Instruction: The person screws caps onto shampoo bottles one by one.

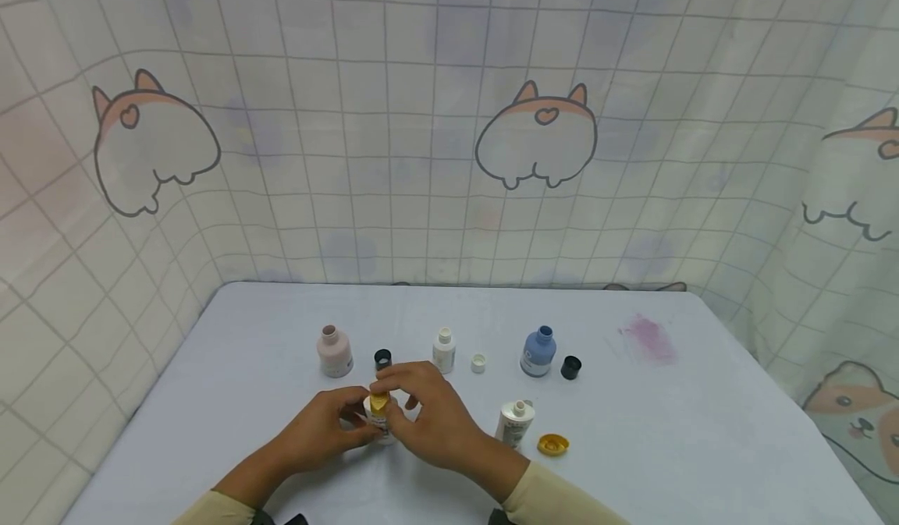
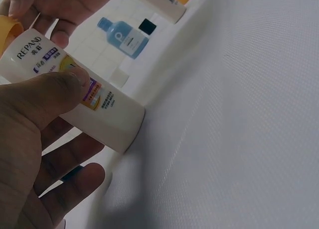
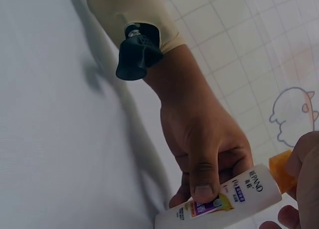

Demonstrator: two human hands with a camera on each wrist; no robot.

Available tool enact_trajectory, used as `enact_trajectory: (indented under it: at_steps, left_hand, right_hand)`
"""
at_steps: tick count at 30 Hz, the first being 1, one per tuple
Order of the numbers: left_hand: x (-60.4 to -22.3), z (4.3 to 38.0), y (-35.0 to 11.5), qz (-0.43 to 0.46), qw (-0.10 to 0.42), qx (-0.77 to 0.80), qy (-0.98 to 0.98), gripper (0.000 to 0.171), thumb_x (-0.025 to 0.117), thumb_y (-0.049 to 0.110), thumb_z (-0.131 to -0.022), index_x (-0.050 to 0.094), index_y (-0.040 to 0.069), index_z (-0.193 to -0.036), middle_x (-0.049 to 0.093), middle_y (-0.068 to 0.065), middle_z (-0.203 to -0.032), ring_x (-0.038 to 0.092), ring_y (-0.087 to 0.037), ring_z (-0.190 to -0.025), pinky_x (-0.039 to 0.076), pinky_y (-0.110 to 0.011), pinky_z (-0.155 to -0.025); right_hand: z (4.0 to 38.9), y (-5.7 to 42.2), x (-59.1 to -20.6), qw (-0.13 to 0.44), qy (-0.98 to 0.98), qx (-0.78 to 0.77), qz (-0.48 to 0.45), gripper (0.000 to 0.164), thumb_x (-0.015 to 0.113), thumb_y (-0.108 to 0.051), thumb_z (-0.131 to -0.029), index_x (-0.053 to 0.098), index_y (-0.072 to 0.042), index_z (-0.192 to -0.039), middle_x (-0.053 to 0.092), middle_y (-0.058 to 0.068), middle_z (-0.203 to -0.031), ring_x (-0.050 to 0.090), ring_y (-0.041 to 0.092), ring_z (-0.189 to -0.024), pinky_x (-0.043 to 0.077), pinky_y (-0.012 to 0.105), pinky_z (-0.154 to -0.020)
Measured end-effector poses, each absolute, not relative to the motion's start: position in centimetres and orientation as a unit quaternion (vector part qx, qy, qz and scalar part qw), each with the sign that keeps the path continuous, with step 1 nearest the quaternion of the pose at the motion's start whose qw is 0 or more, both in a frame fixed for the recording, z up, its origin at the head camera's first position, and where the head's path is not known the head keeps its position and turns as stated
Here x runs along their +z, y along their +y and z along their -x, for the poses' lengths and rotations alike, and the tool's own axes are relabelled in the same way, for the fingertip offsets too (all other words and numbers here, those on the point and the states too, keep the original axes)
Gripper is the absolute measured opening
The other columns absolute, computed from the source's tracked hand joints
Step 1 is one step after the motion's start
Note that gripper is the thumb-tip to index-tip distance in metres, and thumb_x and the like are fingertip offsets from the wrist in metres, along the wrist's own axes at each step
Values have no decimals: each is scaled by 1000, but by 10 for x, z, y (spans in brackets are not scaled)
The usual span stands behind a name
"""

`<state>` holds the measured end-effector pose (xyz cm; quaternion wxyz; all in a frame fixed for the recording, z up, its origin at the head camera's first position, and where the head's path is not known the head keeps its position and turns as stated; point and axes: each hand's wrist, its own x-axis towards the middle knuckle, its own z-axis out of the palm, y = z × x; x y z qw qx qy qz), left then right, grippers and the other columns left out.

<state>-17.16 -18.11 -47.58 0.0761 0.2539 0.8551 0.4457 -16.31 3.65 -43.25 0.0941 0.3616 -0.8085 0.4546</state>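
Observation:
My left hand (image 1: 319, 431) grips a white lotion bottle (image 2: 112, 121) around its body, thumb across the printed label. The bottle stands upright, its base right at the table surface. At its top, my right hand (image 1: 438, 423) pinches a yellow cap (image 3: 281, 171) between thumb and fingers. Just right of that wrist is a second white bottle (image 1: 515, 423) with a bare neck, and a loose yellow cap (image 1: 553, 445) lies beside it. Behind the hands, a black cap (image 1: 382, 357) sits near a pink uncapped bottle (image 1: 335, 355).
Along the back of the white table (image 1: 702, 447) stand a small white bottle (image 1: 444, 352) with a white cap (image 1: 478, 363) and a blue bottle (image 1: 538, 355) with another black cap (image 1: 571, 367). A pink stain (image 1: 652, 339) marks the right. A gridded curtain (image 1: 393, 150) hangs behind.

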Motion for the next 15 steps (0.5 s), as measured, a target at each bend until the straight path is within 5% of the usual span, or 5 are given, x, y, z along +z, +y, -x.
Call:
enact_trajectory:
  at_steps: [15]
  left_hand:
    - [-475,172,-181,-239,87,431,866,31,72,43,-80,61,31,-108,63,17,-100,61,-7,-87,53,-30,-78]
  right_hand:
    - [159,41,-434,68,-839,443,-310,29,66,-13,-85,62,-30,-108,52,-18,-109,45,4,-95,50,24,-66]
